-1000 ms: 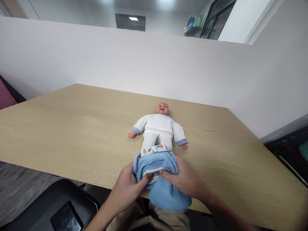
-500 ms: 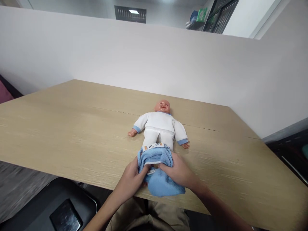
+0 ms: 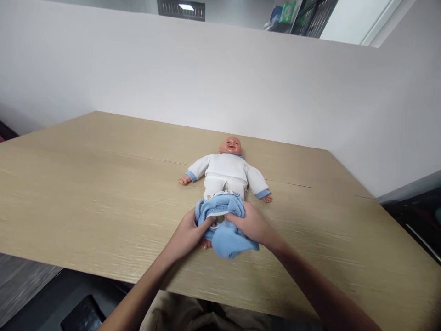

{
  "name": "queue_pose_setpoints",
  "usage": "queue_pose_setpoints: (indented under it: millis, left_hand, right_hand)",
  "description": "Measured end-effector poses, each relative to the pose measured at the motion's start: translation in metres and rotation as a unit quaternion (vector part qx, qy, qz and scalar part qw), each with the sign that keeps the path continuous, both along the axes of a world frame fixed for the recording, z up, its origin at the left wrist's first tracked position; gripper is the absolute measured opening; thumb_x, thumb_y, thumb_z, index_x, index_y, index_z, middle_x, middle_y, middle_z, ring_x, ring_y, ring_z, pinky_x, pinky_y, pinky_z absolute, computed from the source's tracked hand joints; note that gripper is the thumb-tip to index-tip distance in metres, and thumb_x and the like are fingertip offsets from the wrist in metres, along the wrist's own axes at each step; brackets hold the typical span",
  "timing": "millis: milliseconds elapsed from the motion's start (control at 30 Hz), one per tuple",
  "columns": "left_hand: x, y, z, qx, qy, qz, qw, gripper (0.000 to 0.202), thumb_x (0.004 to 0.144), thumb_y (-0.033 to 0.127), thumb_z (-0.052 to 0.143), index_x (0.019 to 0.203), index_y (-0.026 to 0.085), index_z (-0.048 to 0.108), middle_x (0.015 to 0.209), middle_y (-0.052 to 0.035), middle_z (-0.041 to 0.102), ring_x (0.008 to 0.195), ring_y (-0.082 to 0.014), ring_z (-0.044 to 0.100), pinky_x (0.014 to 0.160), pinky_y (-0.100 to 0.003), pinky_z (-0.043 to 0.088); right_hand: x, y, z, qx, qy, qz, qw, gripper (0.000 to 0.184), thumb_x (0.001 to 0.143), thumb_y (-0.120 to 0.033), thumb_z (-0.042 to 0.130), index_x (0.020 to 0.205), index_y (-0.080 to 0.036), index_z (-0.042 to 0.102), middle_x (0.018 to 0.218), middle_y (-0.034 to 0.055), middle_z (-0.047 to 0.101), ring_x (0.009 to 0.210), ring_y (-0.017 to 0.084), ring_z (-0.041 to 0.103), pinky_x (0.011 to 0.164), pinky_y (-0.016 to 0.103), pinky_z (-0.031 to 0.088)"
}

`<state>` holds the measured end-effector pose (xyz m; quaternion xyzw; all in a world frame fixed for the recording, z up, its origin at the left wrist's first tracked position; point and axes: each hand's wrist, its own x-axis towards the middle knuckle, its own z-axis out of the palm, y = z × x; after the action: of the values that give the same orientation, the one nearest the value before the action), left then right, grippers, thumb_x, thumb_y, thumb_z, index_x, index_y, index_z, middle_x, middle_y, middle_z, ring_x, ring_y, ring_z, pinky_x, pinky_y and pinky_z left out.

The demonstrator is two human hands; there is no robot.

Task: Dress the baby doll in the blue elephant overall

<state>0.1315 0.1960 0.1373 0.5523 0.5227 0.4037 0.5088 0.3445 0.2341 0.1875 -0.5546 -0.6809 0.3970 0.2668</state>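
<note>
A baby doll in a white top with blue cuffs lies face up, its head toward the wall and its arms spread. Bunched around its lower legs is a light-blue terry garment, probably small trousers, with a patterned white band along its upper edge. My left hand grips the left side of the cloth, thumb pressed over the rolled opening. On the opposite side, my right hand pinches the cloth the same way. One doll foot shows below the bunched fabric; the other is hidden.
The doll rests on a wide wooden table with its front edge close to my lap. Behind the table rises a white wall. A black chair with a dark flat device on it stands at the lower left.
Both hands and the blue garment have shifted slightly up the doll's legs, toward its body. A doll foot now shows more clearly below the cloth. The camera view has moved a little.
</note>
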Motion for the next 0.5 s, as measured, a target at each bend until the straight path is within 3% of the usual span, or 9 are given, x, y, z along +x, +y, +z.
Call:
queue_pose_setpoints:
  millis: [100,233,367,500]
  left_hand:
    - [-0.002,-0.007,0.011,-0.033,-0.051,0.005,0.998,0.046,0.098,0.061,0.07,0.11,0.016,0.07,0.097,-0.0079,0.081,0.086,-0.0249,0.075,0.079,-0.034,0.06]
    - [-0.01,-0.033,0.022,-0.029,-0.028,0.023,0.999,0.044,0.1,0.063,0.069,0.1,0.019,0.071,0.093,-0.0055,0.08,0.094,-0.0259,0.075,0.09,-0.035,0.06]
    - [-0.016,-0.052,0.014,-0.043,0.029,0.021,0.998,0.045,0.102,0.065,0.063,0.101,0.02,0.07,0.091,-0.0045,0.08,0.09,-0.0263,0.075,0.089,-0.036,0.058]
    - [-0.018,-0.057,-0.002,-0.037,0.099,0.012,0.994,0.043,0.105,0.057,0.059,0.125,0.021,0.07,0.117,-0.0098,0.083,0.109,-0.0333,0.077,0.093,-0.04,0.055]
  right_hand:
    - [-0.003,0.0,0.02,-0.006,-0.019,0.014,1.0,0.019,0.085,-0.028,0.074,0.102,-0.02,0.077,0.105,0.0083,0.084,0.098,0.03,0.076,0.092,0.043,0.059]
    - [-0.013,-0.02,0.036,0.006,-0.009,0.07,0.997,0.016,0.088,-0.026,0.072,0.102,-0.022,0.077,0.106,0.0069,0.084,0.099,0.029,0.077,0.093,0.041,0.058]
    - [-0.023,-0.037,0.032,0.019,-0.015,0.114,0.993,0.021,0.089,-0.02,0.069,0.108,-0.024,0.076,0.116,0.0044,0.084,0.106,0.028,0.077,0.098,0.04,0.056]
    - [-0.025,-0.037,0.018,0.033,-0.075,0.133,0.988,0.017,0.09,-0.022,0.073,0.107,-0.022,0.073,0.119,0.0075,0.081,0.11,0.029,0.074,0.098,0.04,0.054]
